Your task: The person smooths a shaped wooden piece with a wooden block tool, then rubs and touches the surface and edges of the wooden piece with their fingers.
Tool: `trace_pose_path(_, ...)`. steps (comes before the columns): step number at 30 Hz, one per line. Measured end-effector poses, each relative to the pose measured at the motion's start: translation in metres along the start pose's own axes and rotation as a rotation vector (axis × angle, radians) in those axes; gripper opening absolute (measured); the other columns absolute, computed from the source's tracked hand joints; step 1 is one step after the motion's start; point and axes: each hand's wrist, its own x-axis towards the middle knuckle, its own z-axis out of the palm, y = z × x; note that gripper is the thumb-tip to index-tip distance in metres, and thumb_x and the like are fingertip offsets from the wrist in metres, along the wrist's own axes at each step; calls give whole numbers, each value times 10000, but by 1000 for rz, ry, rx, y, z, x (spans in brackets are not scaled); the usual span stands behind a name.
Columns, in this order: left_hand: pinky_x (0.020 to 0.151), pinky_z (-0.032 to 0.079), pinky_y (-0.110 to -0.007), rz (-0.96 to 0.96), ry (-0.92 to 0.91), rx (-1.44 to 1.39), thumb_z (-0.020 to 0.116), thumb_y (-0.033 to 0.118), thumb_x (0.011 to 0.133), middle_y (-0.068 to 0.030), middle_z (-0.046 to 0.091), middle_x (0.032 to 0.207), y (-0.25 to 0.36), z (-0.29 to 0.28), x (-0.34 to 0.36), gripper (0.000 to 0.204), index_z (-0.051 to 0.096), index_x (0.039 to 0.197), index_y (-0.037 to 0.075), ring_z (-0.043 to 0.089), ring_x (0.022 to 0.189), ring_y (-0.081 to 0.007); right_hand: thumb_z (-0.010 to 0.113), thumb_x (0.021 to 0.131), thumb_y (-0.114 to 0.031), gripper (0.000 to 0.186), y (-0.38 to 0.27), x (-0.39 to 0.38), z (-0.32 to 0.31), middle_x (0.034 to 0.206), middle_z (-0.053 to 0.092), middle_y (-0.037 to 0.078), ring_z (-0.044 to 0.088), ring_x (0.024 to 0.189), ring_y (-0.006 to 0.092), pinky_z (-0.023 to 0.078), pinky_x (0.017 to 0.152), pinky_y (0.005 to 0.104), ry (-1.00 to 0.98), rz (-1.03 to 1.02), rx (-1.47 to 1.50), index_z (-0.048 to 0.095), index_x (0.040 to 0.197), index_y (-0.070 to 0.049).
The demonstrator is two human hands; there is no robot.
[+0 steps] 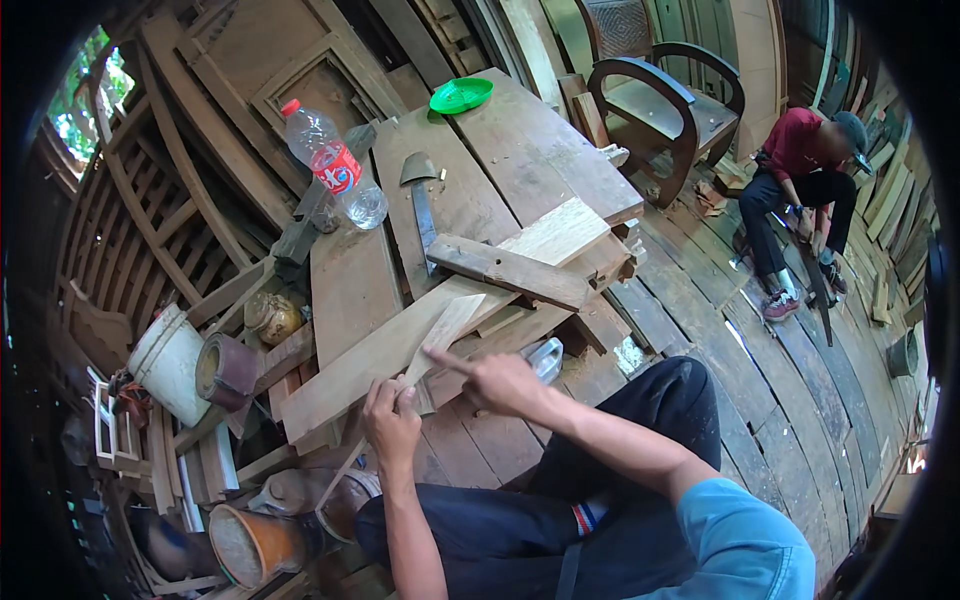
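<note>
A long pale plank (345, 385) lies slantwise across the low wooden bench. On top of it rests a short, light wooden piece tapering to a point (448, 328). My left hand (392, 420) has its fingers and thumb closed round the near end of this piece. From the right comes my right hand (508, 384), index finger stretched out to the piece's edge and the other fingers loosely bent; nothing shows in it. Just beyond, a try square lies with its wooden stock (512, 273) across the plank and its metal blade (422, 220) pointing away.
A clear bottle (338, 165) and green plate (461, 95) stand on the bench (535, 140). Left are a white bucket (170, 365), a brown roll (226, 370) and an orange bucket (255, 545). An armchair (665, 105) stands behind; a seated person (805, 200) works far right.
</note>
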Motion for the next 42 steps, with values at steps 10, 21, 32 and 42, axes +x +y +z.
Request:
trace_pose_path(10,656,468,-455,1,-6,46,650,62,806,-137,610,829,3,0,1,73,602,846,24,601,786,-378,563,794,-102,798,17,1,-18,588,585,148,606,517,331,510,502,470,146,64,-37,287,1507,-333)
trace_pose_path(21,668,440,-451,-36,-4,-8,654,14,761,-173,575,787,4,0,3,105,558,795,-12,572,761,-401,566,829,-127,760,29,5,-36,677,624,216,633,613,388,512,567,498,173,308,47,261,1517,-235)
trace_pose_path(32,678,435,-462,-52,-23,-27,653,-5,750,-178,581,793,4,0,1,106,561,802,-15,571,772,-409,556,822,-112,777,-3,-1,-18,661,626,207,638,605,380,515,570,514,9,34,14,252,1519,-272)
trace_pose_path(42,685,444,-460,-44,-16,6,646,-7,766,-177,595,807,3,6,1,79,584,816,-10,577,783,-405,576,807,-132,798,-13,-9,9,651,624,164,644,603,346,523,539,464,64,-43,-25,263,1513,-335)
